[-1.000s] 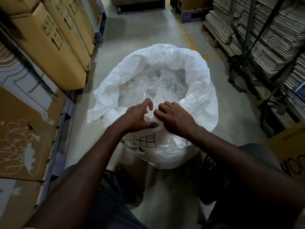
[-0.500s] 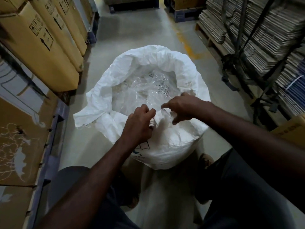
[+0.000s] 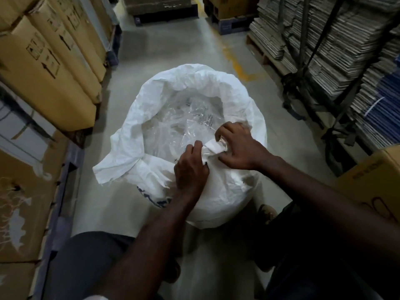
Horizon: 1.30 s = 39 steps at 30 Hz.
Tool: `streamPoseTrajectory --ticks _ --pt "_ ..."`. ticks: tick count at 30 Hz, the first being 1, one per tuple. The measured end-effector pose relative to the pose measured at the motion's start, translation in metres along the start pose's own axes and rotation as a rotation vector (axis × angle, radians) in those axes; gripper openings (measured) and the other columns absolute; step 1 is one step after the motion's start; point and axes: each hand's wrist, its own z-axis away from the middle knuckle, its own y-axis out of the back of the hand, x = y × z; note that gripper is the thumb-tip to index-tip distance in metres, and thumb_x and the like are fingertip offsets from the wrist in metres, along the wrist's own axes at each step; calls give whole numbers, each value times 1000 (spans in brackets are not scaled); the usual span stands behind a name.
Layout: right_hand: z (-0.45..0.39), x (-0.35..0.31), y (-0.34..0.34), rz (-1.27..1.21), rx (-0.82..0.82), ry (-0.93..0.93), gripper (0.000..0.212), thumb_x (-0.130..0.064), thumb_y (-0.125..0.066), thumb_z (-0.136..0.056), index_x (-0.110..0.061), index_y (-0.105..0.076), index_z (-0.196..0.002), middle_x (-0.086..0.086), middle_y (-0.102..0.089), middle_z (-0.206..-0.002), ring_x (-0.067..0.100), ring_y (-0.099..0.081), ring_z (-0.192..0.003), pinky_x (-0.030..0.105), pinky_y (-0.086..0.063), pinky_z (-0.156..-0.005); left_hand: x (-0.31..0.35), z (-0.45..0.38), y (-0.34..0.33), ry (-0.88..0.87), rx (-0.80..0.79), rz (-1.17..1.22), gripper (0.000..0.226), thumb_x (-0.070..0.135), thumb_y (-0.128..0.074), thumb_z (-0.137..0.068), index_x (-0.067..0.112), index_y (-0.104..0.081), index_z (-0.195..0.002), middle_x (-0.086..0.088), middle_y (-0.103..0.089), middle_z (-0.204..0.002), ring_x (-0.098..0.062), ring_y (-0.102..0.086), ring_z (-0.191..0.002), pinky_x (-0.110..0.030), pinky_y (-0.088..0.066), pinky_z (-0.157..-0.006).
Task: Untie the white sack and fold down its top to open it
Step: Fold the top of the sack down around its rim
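Observation:
The white sack (image 3: 229,191) stands open on the floor in front of me, its top rolled outward along the far and left sides. Clear plastic bags (image 3: 184,118) fill its inside. At the near rim a bunched fold of white fabric (image 3: 213,147) sticks up. My left hand (image 3: 190,169) is closed on the rim just left of that fold. My right hand (image 3: 240,146) grips the fold from the right, fingers curled around it. A loose flap of the sack (image 3: 112,167) hangs out to the left.
Tall cardboard boxes (image 3: 47,68) line the left side on a dark pallet edge (image 3: 62,180). Strapped stacks of flat cardboard (image 3: 337,55) fill the right, with a yellow box (image 3: 376,182) near my right arm. Grey concrete floor (image 3: 164,46) runs ahead; more pallets (image 3: 229,24) stand at the far end.
Both hands have shifted rightward along the near rim. The right hand, earlier pinching the plastic, now holds a bunched fold of the sack. The view has swung slightly.

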Motion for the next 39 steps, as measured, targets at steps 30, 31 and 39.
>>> streamPoseTrajectory --ticks 30,31,39 --pt "-35 28 -10 -119 453 -673 59 1 -52 -76 -13 -56 -133 12 -75 -106 40 -67 -107 47 -40 -97 29 -139 17 -541 -211 -117 88 25 -81 -93 25 -37 -169 -5 -42 -170 -33 -41 -156 -51 -39 -123" --pt "-35 31 -7 -150 462 -680 55 0 -52 -77 -13 -56 -131 11 -75 -108 39 -67 -108 47 -40 -99 35 -160 15 -591 -237 -206 96 37 -82 -93 30 -29 -172 -1 -34 -176 -31 -30 -163 -52 -31 -127" --pt "-32 64 6 -455 496 -782 45 3 -48 -75 -12 -65 -114 14 -74 -93 43 -65 -92 52 -53 -90 56 -258 -27 -651 -479 -293 51 56 -50 -110 27 -59 -152 -10 -67 -148 -31 -49 -152 -58 -16 -131"
